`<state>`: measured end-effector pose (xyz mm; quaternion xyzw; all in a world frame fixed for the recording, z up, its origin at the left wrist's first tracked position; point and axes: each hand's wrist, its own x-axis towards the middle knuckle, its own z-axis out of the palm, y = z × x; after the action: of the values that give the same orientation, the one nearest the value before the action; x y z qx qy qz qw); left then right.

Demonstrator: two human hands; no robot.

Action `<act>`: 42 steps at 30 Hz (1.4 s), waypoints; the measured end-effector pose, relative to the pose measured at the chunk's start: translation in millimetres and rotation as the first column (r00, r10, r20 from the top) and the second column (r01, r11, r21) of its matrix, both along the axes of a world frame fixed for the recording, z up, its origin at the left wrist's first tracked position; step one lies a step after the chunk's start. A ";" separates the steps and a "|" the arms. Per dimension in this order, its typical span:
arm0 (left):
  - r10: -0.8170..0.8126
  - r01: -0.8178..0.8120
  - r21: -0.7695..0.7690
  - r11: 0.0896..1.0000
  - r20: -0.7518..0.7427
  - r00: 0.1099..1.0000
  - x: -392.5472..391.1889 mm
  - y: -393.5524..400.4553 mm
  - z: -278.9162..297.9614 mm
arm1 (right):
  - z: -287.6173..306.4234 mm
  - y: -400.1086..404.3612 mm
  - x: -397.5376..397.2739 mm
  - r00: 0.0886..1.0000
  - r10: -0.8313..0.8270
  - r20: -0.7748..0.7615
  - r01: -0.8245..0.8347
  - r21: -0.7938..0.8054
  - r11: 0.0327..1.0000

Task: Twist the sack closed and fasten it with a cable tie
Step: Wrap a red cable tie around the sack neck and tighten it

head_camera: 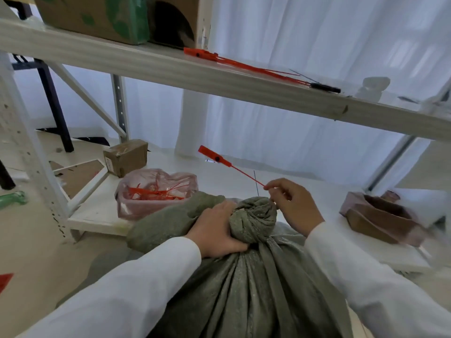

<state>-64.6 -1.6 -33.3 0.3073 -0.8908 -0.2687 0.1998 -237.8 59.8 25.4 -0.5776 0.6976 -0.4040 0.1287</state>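
No writing readable on any item; the label on the small cardboard box (pixel 125 157) is too blurred.

Sack (pixel 244 276): grey-green woven cloth, standing on the floor below us, pleats running up to a twisted, knot-like neck (pixel 253 220).

Cable tie (pixel 225 164): red, with flat tag head; long axis slants from the neck up and away to the left, head uppermost.

Our left hand (pixel 219 230) wraps the neck from the left, fingers closed around the cloth.

Our right hand (pixel 292 203), right of the neck, pinches the tie's thin tail between thumb and fingers.

Behind the sack, left: pink bag (pixel 156 189) of red ties. Above the sack: shelf (pixel 219 76) carrying more red ties (pixel 234 62).
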 end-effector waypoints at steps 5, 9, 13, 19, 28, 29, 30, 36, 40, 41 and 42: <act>-0.039 0.033 -0.253 0.967 -0.020 0.999 2.5 2.1 -9.6 | -1.7 7.3 -19.1 0.990 0.043 0.131 -0.078 0.267 0.960; -0.071 0.006 -0.550 0.835 -0.098 0.993 0.6 9.5 -20.9 | -19.4 8.4 -12.9 0.930 0.274 -0.244 -0.147 0.436 0.888; -0.061 0.018 -0.577 0.816 -0.055 0.997 -0.1 10.9 -21.0 | -21.1 13.6 -12.0 0.894 0.365 -0.261 -0.261 0.357 0.897; 0.017 -0.009 -0.616 0.788 0.007 1.000 -3.9 9.2 -14.5 | -36.6 14.4 -12.3 0.942 0.285 -0.177 -0.249 0.201 0.947; 0.020 -0.005 -0.625 0.780 0.018 1.000 -3.3 8.8 -13.4 | -44.9 10.7 -10.4 0.918 0.206 -0.339 -0.164 0.147 0.975; 0.031 -0.015 -0.628 0.778 0.015 0.999 -3.4 9.5 -12.6 | -44.7 10.6 -9.7 0.907 0.196 -0.372 -0.151 0.146 0.978; 0.042 -0.024 -0.635 0.772 0.014 0.999 -3.3 10.4 -11.7 | -44.3 10.7 -8.7 0.895 0.186 -0.407 -0.134 0.151 0.979; 0.079 -0.025 -0.693 0.721 0.046 0.996 -3.0 12.0 -7.2 | -42.1 16.4 -5.3 0.907 0.183 -0.379 -0.079 0.275 0.958; 0.091 -0.017 -0.668 0.744 0.076 0.993 -1.8 9.1 -8.2 | -27.7 23.7 -0.5 0.821 0.202 -0.533 -0.017 0.332 0.943; 0.090 -0.025 -0.639 0.769 0.070 0.993 -1.3 9.1 -8.6 | -25.5 24.7 0.6 0.805 0.214 -0.553 -0.004 0.356 0.934; 0.093 -0.037 -0.588 0.808 0.065 0.994 -0.8 9.5 -8.7 | -23.8 25.6 2.5 0.797 0.217 -0.564 0.015 0.378 0.926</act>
<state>-65.4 7.9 -42.0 0.2728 -0.9273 0.0401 0.2532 -235.3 85.4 1.6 -0.6779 0.7323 -0.0581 0.0294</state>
